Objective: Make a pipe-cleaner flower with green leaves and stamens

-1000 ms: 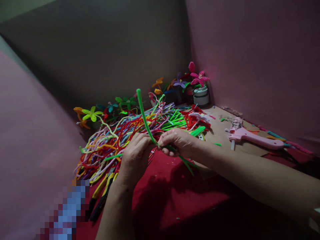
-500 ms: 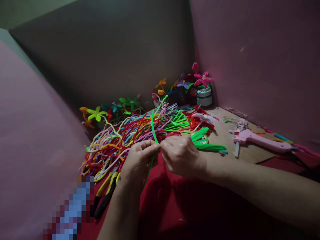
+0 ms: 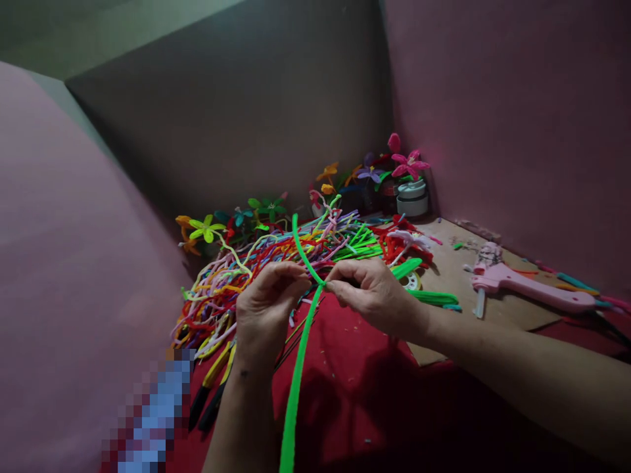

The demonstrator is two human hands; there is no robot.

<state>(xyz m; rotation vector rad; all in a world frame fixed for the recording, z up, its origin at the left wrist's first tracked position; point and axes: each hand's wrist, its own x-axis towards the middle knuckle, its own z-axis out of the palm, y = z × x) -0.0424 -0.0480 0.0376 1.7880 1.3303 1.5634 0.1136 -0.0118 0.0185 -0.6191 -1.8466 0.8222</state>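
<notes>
At the lower left of the frame, yellow-and-black pliers (image 3: 211, 381) lie beside the left forearm; a careless sweep of the elbow could knock them. Above them, the heap of coloured pipe cleaners (image 3: 261, 253) could snag a loose end if the work dips into it. Left of centre, the left hand (image 3: 300, 278) has its wrist raised, fingers bent over and thumb pointing right; its grip is nearly closed just beside the strand, and whether it touches it cannot be told. At the centre, the green pipe cleaner (image 3: 298, 368) bends at the pinch, one end up, the other running to the bottom edge; it could spring open or kink if the pinch slackens. Right of it, the right hand (image 3: 326, 284) pinches that bend between thumb and forefinger, its forearm slanting in from the lower right, near the pink glue gun (image 3: 537, 289).
</notes>
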